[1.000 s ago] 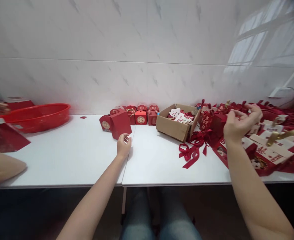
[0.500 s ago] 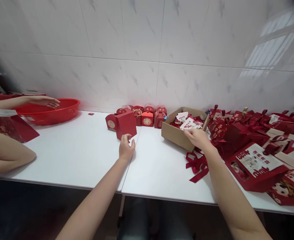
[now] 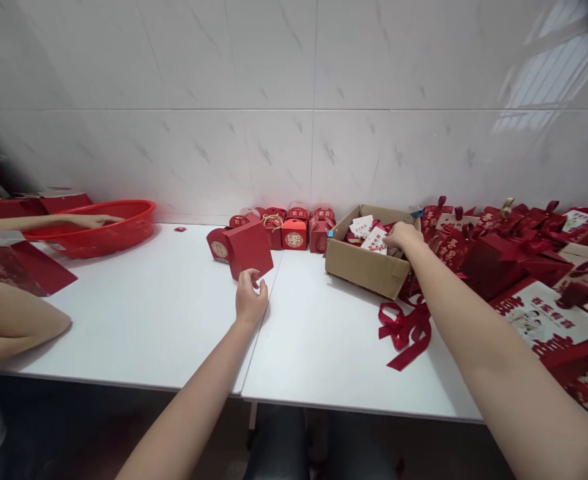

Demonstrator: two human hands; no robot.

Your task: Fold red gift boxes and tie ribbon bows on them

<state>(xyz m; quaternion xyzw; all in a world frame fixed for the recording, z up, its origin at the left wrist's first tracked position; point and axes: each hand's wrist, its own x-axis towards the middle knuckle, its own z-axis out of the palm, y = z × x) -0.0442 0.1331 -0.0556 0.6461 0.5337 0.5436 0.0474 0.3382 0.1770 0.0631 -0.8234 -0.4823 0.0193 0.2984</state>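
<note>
My left hand (image 3: 250, 295) pinches the lower corner of a red gift box (image 3: 248, 248) that stands tilted on the white table (image 3: 139, 313). My right hand (image 3: 403, 235) reaches into an open cardboard box (image 3: 369, 268), fingers curled down among small white-and-red cards (image 3: 369, 233); what they grip is hidden. A row of small red gift boxes (image 3: 294, 231) stands against the wall behind both.
A red ribbon (image 3: 407, 330) lies on the table by my right forearm. Red gift bags and boxes (image 3: 534, 280) crowd the right side. At the left a co-worker's arm (image 3: 14, 323) rests on the table and their hand (image 3: 87, 221) reaches into a red basket (image 3: 99, 230).
My right hand came from the pile of red bags at the right over to the cardboard box and now dips inside it. My left hand kept its hold on the red box.
</note>
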